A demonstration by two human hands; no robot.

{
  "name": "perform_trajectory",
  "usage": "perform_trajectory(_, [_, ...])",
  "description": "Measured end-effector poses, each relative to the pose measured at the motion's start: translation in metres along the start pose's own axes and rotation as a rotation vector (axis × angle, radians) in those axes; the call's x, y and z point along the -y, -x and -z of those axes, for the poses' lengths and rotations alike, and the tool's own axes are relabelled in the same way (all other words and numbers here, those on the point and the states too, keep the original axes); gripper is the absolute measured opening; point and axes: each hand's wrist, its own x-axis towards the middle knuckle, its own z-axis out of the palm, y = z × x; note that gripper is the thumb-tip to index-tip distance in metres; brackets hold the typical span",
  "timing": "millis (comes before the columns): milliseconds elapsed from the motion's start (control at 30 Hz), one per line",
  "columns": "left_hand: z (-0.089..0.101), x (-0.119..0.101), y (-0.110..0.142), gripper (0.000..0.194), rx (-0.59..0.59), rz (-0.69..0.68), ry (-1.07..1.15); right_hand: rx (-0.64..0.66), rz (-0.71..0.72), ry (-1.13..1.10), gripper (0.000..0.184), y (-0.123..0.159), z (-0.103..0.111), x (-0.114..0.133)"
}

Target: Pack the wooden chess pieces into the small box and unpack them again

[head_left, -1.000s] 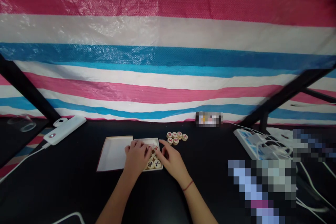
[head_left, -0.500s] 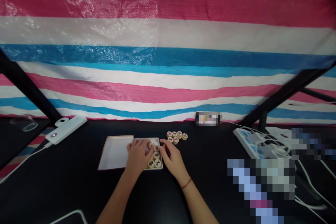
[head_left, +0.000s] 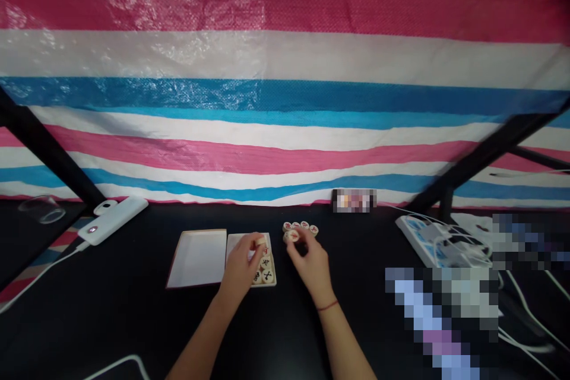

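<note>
A shallow white box [head_left: 272, 282] stands on the black table, with Chinese chess pieces [head_left: 267, 276] bearing dark characters in its right part. My left hand [head_left: 243, 258] is over the box, its thumb and fingers pinched on a pale round chess piece [head_left: 260, 241]; it hides part of the box. To the right of the box, my right hand [head_left: 314, 258] grips another chess piece [head_left: 293, 236] with a red mark, at the front of a small group of red-marked pieces [head_left: 305, 225]. Some of that group is behind the fingers.
An open box lid [head_left: 196, 258] lies left of the box. Farther left are a white power bank [head_left: 113, 221] with a cable and a clear cup [head_left: 53, 212]. A power strip [head_left: 416, 240] with tangled cables sits at right. Striped sheeting [head_left: 285, 130] hangs behind.
My right hand has moved from the box's right edge rightward to the red-marked pieces, carrying a chess piece. My left hand has lifted slightly and now shows a piece between its fingertips.
</note>
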Motion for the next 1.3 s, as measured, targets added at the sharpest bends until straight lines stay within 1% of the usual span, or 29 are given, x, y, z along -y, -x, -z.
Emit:
perform_trajectory(67, [0.000, 0.002, -0.002, 0.018, -0.076, -0.033, 0.042, -0.046, -0.175, 0.038, 0.034, -0.005, 0.009, -0.016])
perform_trajectory(133, [0.000, 0.004, -0.003, 0.017, -0.153, -0.042, 0.073, -0.051, -0.268, 0.110, 0.035, -0.008, 0.016, -0.030])
perform_trajectory(200, [0.001, 0.006, -0.004, 0.017, -0.206, -0.011, 0.082, -0.031, -0.274, 0.189, 0.032, -0.009, 0.019, -0.041])
perform_trajectory(267, [0.002, 0.008, -0.005, 0.018, -0.224, 0.029, 0.081, -0.004, -0.247, 0.233, 0.029, -0.009, 0.018, -0.047])
perform_trajectory(333, [0.004, 0.009, -0.004, 0.021, -0.204, 0.069, 0.076, 0.021, -0.238, 0.237, 0.028, -0.007, 0.015, -0.050])
perform_trajectory(467, [0.007, 0.005, -0.003, 0.030, -0.110, 0.108, 0.007, 0.055, -0.236, 0.210, 0.026, -0.006, 0.012, -0.050])
perform_trajectory(567, [0.007, 0.001, -0.001, 0.029, -0.056, 0.021, -0.072, -0.012, -0.213, 0.155, 0.028, -0.007, 0.014, -0.036])
perform_trajectory(633, [0.005, -0.001, 0.000, 0.028, -0.018, -0.072, -0.121, -0.056, -0.154, 0.029, 0.027, -0.006, 0.013, -0.018])
perform_trajectory(667, [0.003, -0.002, 0.001, 0.028, 0.003, -0.113, -0.146, -0.052, -0.107, -0.056, 0.026, -0.004, 0.011, -0.008])
perform_trajectory(700, [0.001, -0.001, 0.002, 0.030, 0.024, -0.148, -0.169, -0.026, -0.051, -0.132, 0.025, -0.001, 0.008, 0.003])
perform_trajectory(733, [-0.001, -0.001, 0.003, 0.032, 0.046, -0.177, -0.188, 0.042, 0.015, -0.186, 0.023, 0.003, 0.005, 0.014])
perform_trajectory(800, [-0.004, 0.001, 0.006, 0.041, 0.090, -0.223, -0.209, 0.157, 0.124, -0.240, 0.021, 0.011, -0.004, 0.031])
perform_trajectory(833, [-0.005, 0.003, 0.007, 0.046, 0.107, -0.240, -0.211, 0.192, 0.154, -0.249, 0.021, 0.015, -0.008, 0.037])
perform_trajectory(933, [-0.007, 0.004, 0.008, 0.053, 0.132, -0.270, -0.207, 0.200, 0.170, -0.247, 0.019, 0.020, -0.014, 0.044])
perform_trajectory(1033, [-0.006, 0.002, 0.007, 0.049, 0.134, -0.288, -0.232, 0.128, 0.130, -0.199, 0.019, 0.014, -0.009, 0.032])
perform_trajectory(1100, [-0.005, -0.001, 0.006, 0.045, 0.129, -0.298, -0.257, 0.022, 0.028, -0.123, 0.024, 0.006, -0.001, 0.017])
perform_trajectory(1133, [-0.004, -0.002, 0.006, 0.043, 0.124, -0.302, -0.264, -0.033, -0.045, -0.073, 0.027, 0.001, 0.004, 0.007])
perform_trajectory(1167, [-0.004, -0.003, 0.005, 0.040, 0.114, -0.304, -0.268, -0.062, -0.116, -0.013, 0.031, -0.002, 0.009, -0.003])
perform_trajectory(1233, [-0.003, -0.004, 0.004, 0.036, 0.091, -0.305, -0.270, -0.029, -0.207, 0.106, 0.033, -0.007, 0.017, -0.022])
perform_trajectory(1300, [-0.002, -0.004, 0.003, 0.033, 0.083, -0.298, -0.271, 0.027, -0.239, 0.194, 0.030, -0.008, 0.022, -0.035])
